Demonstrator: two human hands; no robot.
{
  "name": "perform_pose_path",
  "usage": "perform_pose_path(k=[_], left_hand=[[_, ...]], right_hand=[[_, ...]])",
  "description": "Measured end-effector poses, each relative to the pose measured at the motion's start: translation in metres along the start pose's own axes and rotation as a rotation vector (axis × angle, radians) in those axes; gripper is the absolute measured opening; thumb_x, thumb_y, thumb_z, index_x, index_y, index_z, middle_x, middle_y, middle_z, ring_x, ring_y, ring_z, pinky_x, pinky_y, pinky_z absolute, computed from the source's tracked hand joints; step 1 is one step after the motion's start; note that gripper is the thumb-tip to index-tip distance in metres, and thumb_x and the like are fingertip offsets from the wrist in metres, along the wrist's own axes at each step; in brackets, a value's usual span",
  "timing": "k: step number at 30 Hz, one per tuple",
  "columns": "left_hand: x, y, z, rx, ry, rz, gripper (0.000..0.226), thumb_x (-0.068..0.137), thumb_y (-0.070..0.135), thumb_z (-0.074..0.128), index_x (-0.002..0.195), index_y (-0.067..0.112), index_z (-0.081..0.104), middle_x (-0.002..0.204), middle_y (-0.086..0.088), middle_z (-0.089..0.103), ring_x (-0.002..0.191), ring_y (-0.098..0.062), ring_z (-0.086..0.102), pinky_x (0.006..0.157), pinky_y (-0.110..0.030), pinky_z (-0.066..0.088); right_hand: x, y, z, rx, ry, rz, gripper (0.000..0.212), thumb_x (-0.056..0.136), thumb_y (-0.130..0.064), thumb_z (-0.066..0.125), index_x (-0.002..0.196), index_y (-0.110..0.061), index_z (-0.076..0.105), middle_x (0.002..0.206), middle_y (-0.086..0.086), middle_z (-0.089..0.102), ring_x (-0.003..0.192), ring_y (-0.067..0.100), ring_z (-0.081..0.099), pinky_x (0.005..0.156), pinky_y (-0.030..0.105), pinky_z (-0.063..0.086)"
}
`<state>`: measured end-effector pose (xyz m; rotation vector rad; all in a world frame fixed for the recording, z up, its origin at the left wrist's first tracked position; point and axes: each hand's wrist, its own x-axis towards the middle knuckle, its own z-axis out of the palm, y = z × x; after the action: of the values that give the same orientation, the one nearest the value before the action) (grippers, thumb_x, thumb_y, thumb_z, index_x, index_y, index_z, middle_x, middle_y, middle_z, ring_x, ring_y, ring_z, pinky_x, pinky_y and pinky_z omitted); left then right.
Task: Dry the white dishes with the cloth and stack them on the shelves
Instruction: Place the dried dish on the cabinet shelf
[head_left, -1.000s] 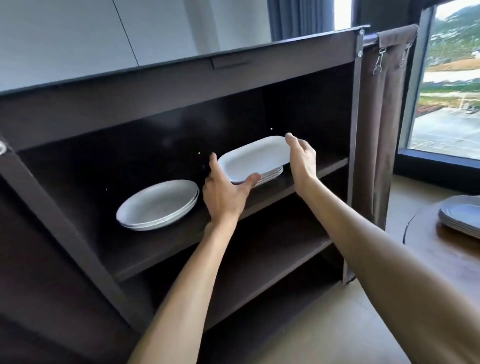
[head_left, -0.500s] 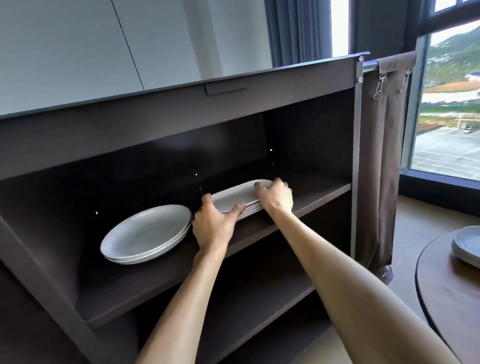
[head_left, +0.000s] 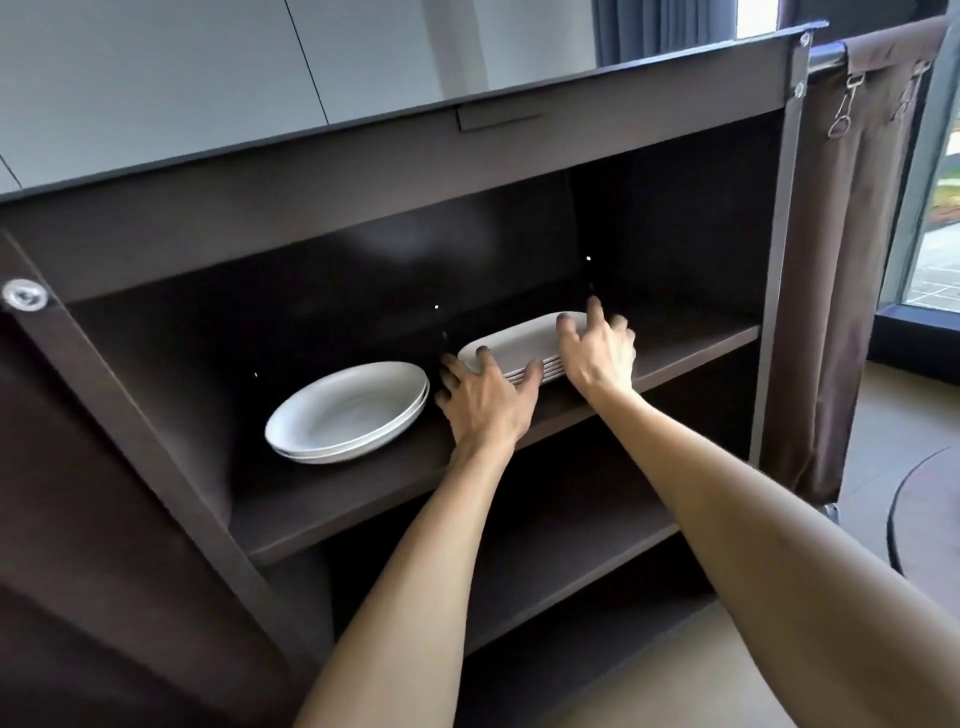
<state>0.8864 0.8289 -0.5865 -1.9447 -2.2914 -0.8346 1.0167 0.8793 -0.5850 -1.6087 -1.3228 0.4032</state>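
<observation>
Resting spread-fingered on the stack of white rectangular ceramic plates, left hand at its near-left corner, right hand at its right end.

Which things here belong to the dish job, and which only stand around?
Job: rectangular plates under left hand and right hand; round plates; upper shelf.
Around: brown curtain; window; lower shelf.
</observation>
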Motion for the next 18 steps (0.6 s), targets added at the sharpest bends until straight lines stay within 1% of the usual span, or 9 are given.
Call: perform_pose_path(k=[2,4,5,7,9,11,13,16,18], left_hand=[[-0.005,0.001,-0.003,0.031,0.095,0.063,0.083,0.095,0.071,0.041,0.158,0.019,0.029,0.165,-0.032,0.010,0.153,-0.045,0.014,0.119,-0.058,0.017],[-0.016,0.004,-0.003,0.012,0.216,0.200,0.077,0.096,0.063,0.045,0.158,0.018,0.031,0.166,-0.031,0.007,0.154,-0.045,0.011,0.120,-0.058,0.016],[-0.022,0.008,-0.001,-0.024,0.258,0.272,0.074,0.097,0.057,0.048,0.158,0.017,0.033,0.166,-0.031,0.007,0.154,-0.044,0.012,0.120,-0.057,0.017],[-0.038,0.028,0.009,-0.132,0.275,0.401,0.069,0.098,0.047,0.053,0.157,0.015,0.036,0.166,-0.030,0.007,0.154,-0.044,0.013,0.120,-0.056,0.020],[-0.056,0.057,0.026,-0.224,0.250,0.521,0.066,0.099,0.039,0.056,0.156,0.013,0.038,0.167,-0.029,0.008,0.155,-0.041,0.014,0.121,-0.055,0.022],[-0.080,0.097,0.043,-0.300,0.195,0.624,0.063,0.098,0.034,0.058,0.155,0.012,0.040,0.167,-0.028,0.010,0.155,-0.039,0.015,0.122,-0.055,0.025],[-0.106,0.137,0.058,-0.346,0.142,0.712,0.062,0.097,0.031,0.059,0.154,0.012,0.043,0.166,-0.029,0.012,0.155,-0.040,0.017,0.121,-0.057,0.026],[-0.151,0.197,0.075,-0.407,0.035,0.865,0.064,0.094,0.026,0.061,0.154,0.015,0.042,0.166,-0.029,0.012,0.155,-0.042,0.014,0.121,-0.058,0.022],[-0.174,0.229,0.084,-0.441,-0.071,0.893,0.067,0.093,0.025,0.061,0.156,0.018,0.039,0.167,-0.029,0.010,0.156,-0.041,0.010,0.121,-0.058,0.019]], right_hand=[[-0.007,0.002,-0.007,0.012,0.039,-0.036,0.064,0.102,-0.048,0.038,0.158,-0.019,0.028,0.154,0.024,0.034,0.143,0.040,0.029,0.119,0.051,0.023],[-0.016,0.010,-0.022,-0.028,0.083,-0.121,0.061,0.103,-0.046,0.041,0.156,-0.019,0.032,0.155,0.022,0.035,0.145,0.037,0.029,0.121,0.050,0.020],[-0.020,0.016,-0.032,-0.058,0.108,-0.166,0.058,0.103,-0.043,0.044,0.155,-0.018,0.035,0.154,0.021,0.037,0.144,0.036,0.031,0.121,0.049,0.021],[-0.026,0.035,-0.064,-0.108,0.171,-0.204,0.056,0.101,-0.036,0.051,0.152,-0.015,0.039,0.152,0.020,0.039,0.140,0.036,0.037,0.117,0.050,0.029],[-0.035,0.056,-0.102,-0.160,0.233,-0.207,0.057,0.097,-0.025,0.058,0.150,-0.014,0.040,0.152,0.018,0.038,0.135,0.036,0.042,0.111,0.051,0.038],[-0.047,0.081,-0.146,-0.282,0.297,-0.178,0.060,0.092,-0.017,0.061,0.149,-0.014,0.042,0.151,0.017,0.038,0.132,0.037,0.044,0.110,0.051,0.040],[-0.060,0.105,-0.190,-0.420,0.341,-0.104,0.063,0.090,-0.016,0.064,0.148,-0.016,0.041,0.151,0.020,0.038,0.135,0.039,0.042,0.112,0.052,0.038],[-0.088,0.146,-0.255,-0.552,0.425,0.067,0.063,0.089,-0.020,0.067,0.148,-0.016,0.043,0.153,0.022,0.035,0.140,0.041,0.037,0.114,0.053,0.033],[-0.108,0.169,-0.289,-0.629,0.445,0.159,0.063,0.089,-0.021,0.068,0.147,-0.016,0.044,0.152,0.024,0.036,0.140,0.040,0.036,0.115,0.052,0.033]])
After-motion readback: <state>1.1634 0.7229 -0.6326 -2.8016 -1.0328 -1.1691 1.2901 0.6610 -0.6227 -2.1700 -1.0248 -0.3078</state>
